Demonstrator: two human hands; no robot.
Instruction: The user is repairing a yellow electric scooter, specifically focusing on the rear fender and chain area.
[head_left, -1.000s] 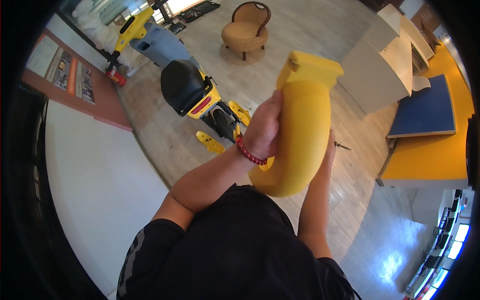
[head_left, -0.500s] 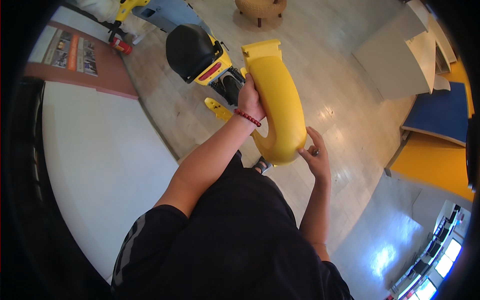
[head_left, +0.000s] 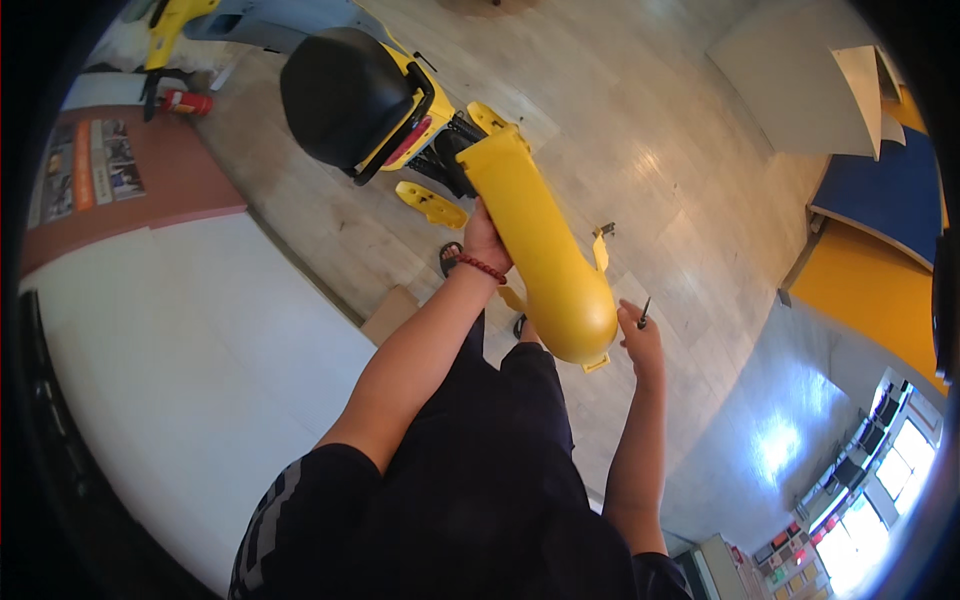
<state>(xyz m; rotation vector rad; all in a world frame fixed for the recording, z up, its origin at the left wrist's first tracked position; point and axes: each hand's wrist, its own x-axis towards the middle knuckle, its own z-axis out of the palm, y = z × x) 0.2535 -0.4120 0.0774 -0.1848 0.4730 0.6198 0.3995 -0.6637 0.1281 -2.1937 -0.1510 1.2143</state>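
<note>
Curved yellow fender (head_left: 548, 250): held aloft over the floor (head_left: 680, 290), long axis 11 to 5 o'clock. Left hand (head_left: 487, 238) clamped on its 9 o'clock edge, presumably bearing the weight so the other hand stays free for the tool. Right hand (head_left: 642, 340) at 4 o'clock, fingers partly curled round a thin pointed tool (head_left: 644, 314); contact with the fender: cannot tell. Hands apart. Scooter (head_left: 345, 98) at 10 o'clock, upright.

Yellow fender (head_left: 543, 245) tilted further left
</note>
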